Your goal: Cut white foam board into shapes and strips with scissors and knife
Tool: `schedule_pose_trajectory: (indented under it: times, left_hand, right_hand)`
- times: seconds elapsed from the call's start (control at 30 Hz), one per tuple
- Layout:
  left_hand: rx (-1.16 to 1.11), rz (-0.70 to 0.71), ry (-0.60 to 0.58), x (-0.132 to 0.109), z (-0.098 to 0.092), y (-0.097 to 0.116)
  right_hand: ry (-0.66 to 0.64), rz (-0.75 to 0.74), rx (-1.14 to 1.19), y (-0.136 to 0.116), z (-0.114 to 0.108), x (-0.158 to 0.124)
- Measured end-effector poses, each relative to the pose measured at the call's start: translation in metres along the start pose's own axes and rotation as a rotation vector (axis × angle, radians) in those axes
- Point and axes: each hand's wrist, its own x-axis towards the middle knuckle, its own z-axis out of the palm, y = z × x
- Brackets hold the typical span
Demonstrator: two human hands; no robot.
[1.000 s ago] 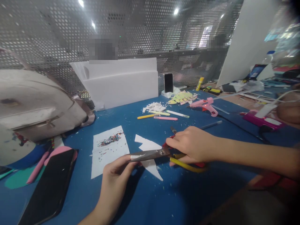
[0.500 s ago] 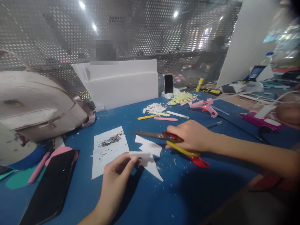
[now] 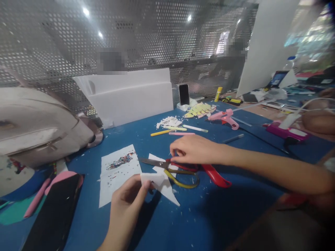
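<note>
My left hand (image 3: 128,200) pinches a small folded piece of white paper (image 3: 153,179) between thumb and fingers. Just beyond it are the scissors (image 3: 161,164), with dark blades and red and yellow handles, resting over white paper scraps (image 3: 153,157). My right hand (image 3: 195,149) is directly above the handles, its fingers loosely curled with a gap between them and no longer wrapped round the scissors. Whether a fingertip still touches a handle is hard to see. Left of the blades, a white sheet (image 3: 107,191) carries a pile of multicoloured bits (image 3: 121,160).
Felt-tip pens (image 3: 181,134), white crumbs (image 3: 169,122) and a pink glue gun (image 3: 225,118) lie farther back. A black phone (image 3: 52,212) and a pale backpack (image 3: 39,115) are on the left. White boards (image 3: 136,97) stand behind; a magenta glue gun (image 3: 286,133) is at the right.
The scissors have come down and left onto the scraps, and my right hand has loosened from their handles. My left hand still pinches the folded paper. The view has shifted slightly.
</note>
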Motion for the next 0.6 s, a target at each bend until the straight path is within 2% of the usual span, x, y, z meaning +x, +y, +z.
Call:
schedule_pose_trajectory:
  times: [0.07,0.13,0.27,0.37,0.43,0.53,0.6]
  left_hand:
    - [-0.003,-0.011,-0.01,0.0,0.001,0.002]
    - [-0.039,-0.016,0.012,-0.001,0.003,0.003]
    - [-0.175,-0.038,0.094,0.0,0.01,0.003]
    - [-0.252,-0.078,0.101,0.002,0.011,0.0]
    - [-0.287,-0.092,0.076,0.005,0.01,-0.002]
    - [-0.307,-0.109,0.027,0.007,0.008,-0.005]
    - [-0.303,-0.102,0.052,0.008,0.008,-0.006]
  right_hand:
    - [0.03,-0.066,-0.025,0.009,-0.002,0.012]
    - [-0.023,-0.142,-0.04,0.019,0.002,0.025]
    - [-0.114,-0.172,-0.03,0.03,0.018,0.042]
    - [-0.109,-0.187,-0.028,0.033,0.02,0.046]
    - [-0.025,-0.165,-0.042,0.037,0.013,0.046]
    - [0.177,-0.085,-0.106,0.047,-0.002,0.047]
    - [0.288,-0.072,-0.166,0.05,-0.011,0.045]
